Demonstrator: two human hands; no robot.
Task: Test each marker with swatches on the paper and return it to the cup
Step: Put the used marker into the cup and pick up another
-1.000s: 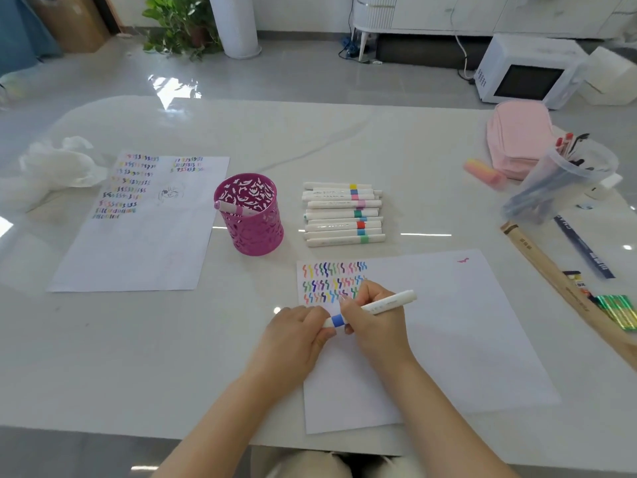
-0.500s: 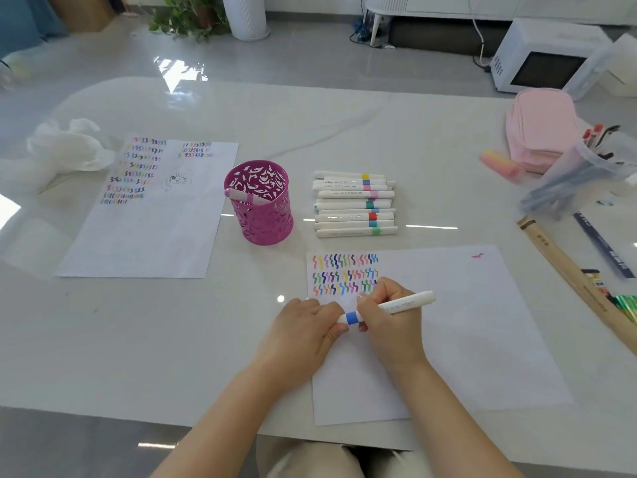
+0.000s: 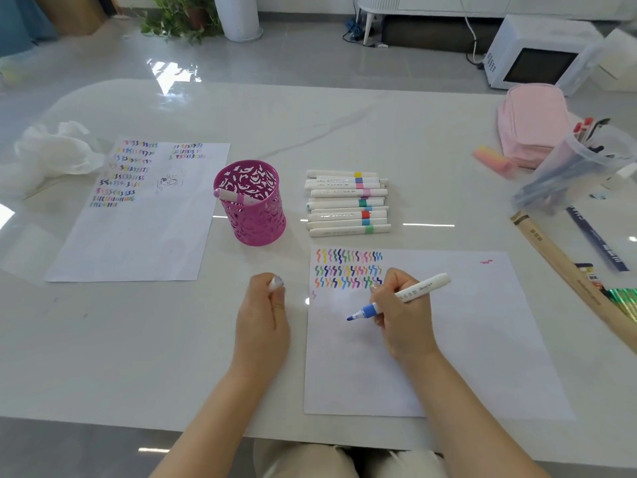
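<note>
Gripping uncapped blue marker [image 3: 422,288] in right hand [image 3: 401,322], tip over paper [image 3: 475,339] | left hand [image 3: 263,319] curled round its cap [image 3: 275,281]

I see only the end of the cap [image 3: 275,282] poking from the left hand [image 3: 263,315]; the rest is buried in curled fingers. Print on the marker [image 3: 426,288] is too small to read. Clear tub [image 3: 565,169] far right is blurred.

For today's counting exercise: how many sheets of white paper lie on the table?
2. The left sheet lies left of the pink cup; the near sheet lies under the right hand, which holds the blue marker. Any stacked beneath would be hidden.
</note>
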